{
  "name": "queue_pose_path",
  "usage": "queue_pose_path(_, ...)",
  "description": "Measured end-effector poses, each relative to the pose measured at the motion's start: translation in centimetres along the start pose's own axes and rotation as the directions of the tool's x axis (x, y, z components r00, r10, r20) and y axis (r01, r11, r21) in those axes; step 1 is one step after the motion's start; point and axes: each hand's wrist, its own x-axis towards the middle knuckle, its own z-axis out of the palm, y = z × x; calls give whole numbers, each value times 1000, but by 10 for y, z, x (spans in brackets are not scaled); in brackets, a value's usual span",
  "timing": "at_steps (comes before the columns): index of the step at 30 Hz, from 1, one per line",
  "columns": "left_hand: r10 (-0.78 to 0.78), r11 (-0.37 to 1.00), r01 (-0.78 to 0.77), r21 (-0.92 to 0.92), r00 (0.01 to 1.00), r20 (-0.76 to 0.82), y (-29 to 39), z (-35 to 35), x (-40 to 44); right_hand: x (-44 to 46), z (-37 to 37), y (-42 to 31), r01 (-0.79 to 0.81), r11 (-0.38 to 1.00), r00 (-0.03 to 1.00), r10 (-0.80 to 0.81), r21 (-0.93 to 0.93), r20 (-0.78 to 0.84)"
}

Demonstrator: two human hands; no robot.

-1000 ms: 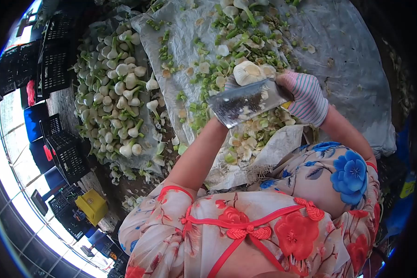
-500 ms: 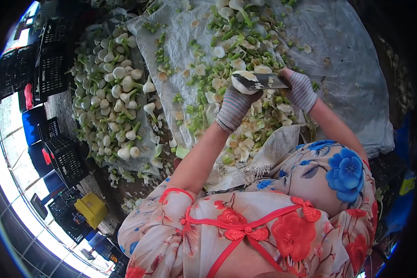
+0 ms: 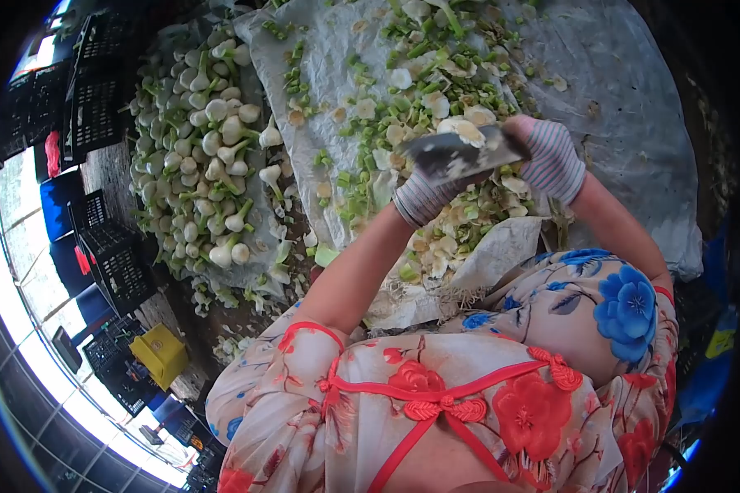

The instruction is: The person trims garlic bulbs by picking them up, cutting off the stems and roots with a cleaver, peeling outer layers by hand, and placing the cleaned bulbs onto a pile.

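Gripping a broad knife, the right hand angles inward.

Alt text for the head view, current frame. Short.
Gloved right hand grips a broad, white-flecked blade that hides most of the gloved left hand, above green and white trimmings on a pale sheet. Garlic bulbs with green stems lie heaped at picture left.
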Motion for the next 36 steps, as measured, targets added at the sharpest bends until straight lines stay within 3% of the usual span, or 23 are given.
queue_pose_path(1, 62, 998, -61, 10, 997, -45, -4, -3, 3, -7, 8, 14, -149, 976, 988, 152, 160, -5)
queue_pose_path(3, 144, 990, -143, 20, 985, -97, -14, -15, 16, -38, 35, 88, -494, 829, 860, 510, -260, -9)
queue_pose_path(4, 166, 986, -164, 24, 981, -96, -5, -21, 26, -37, 27, 95, -488, 831, 866, 500, -269, -26)
queue_pose_path(5, 89, 962, -117, -246, 989, -122, -1, -28, 30, -40, 29, 100, -465, 863, 884, 443, -196, -149)
queue_pose_path(7, -116, 692, 20, -721, 990, -84, -4, -30, 22, -58, 44, 75, -464, 880, 869, 429, -102, -248)
queue_pose_path(8, -134, 565, -84, -821, 972, -191, -8, -26, 31, -37, 38, 49, -356, 932, 902, 360, 61, -239)
queue_pose_path(9, -120, 563, -86, -822, 975, -185, -5, -25, 36, -20, 31, 29, -234, 947, 928, 285, 220, -240)
queue_pose_path(11, -327, 269, 54, -961, 944, -38, 0, -25, 32, -4, 26, 10, -9, 995, 998, 1, -104, -70)
queue_pose_path(14, -353, 311, -23, -950, 926, -138, 3, -8, 32, 11, 23, -11, 78, 979, 991, -96, -187, -90)
queue_pose_path(15, -309, 243, -108, -964, 933, -182, -14, -8, 40, 12, 22, -9, 80, 980, 991, -97, -184, -89)
queue_pose_path(16, -239, 205, 29, -978, 971, -21, -41, -21, 45, 13, 23, -6, 69, 981, 992, -86, -181, -90)
queue_pose_path(19, -290, 228, -50, -972, 950, -117, -54, -2, 51, 14, 23, -5, 86, 976, 989, -109, -200, -104)
queue_pose_path(22, -318, 46, 3, -999, 948, -12, -18, 2, 36, 10, 27, 10, 59, 968, 989, -90, -242, -117)
queue_pose_path(23, -337, 8, -29, -1000, 941, -30, -9, 2, 32, 2, 33, 32, -86, 964, 988, 51, -251, -143)
queue_pose_path(24, -491, 225, -73, -972, 853, -177, 1, 3, 27, -5, 40, 55, -230, 938, 967, 191, -259, -166)
queue_pose_path(25, -457, 171, 42, -984, 888, -42, 14, -5, 21, -15, 37, 88, -411, 870, 909, 370, -272, -192)
queue_pose_path(26, -269, 249, -34, -968, 958, -103, 24, -20, 6, -22, 26, 108, -499, 823, 863, 441, -273, -246)
queue_pose_path(27, -36, 490, -290, -822, 935, -352, 42, -51, -3, -17, 12, 112, -518, 811, 846, 439, -270, -303)
queue_pose_path(28, 267, 524, -463, -715, 886, -378, 23, -120, -3, -5, -4, 111, -525, 809, 834, 426, -264, -351)
queue_pose_path(29, 295, 88, -464, -882, 857, -422, 52, -149, -25, 12, -14, 99, -537, 802, 826, 435, -263, -360)
queue_pose_path(31, -56, 135, -817, -560, 558, -828, 56, -183, -33, 55, -30, 106, -472, 859, 844, 375, -199, -384)
queue_pose_path(35, -335, 388, -536, -750, 676, -656, 12, -157, -28, 140, -9, 120, -387, 908, 906, 342, -160, -250)
queue_pose_path(36, -234, 381, -461, -801, 790, -566, -8, -152, -25, 156, 3, 126, -406, 892, 911, 378, -197, -166)
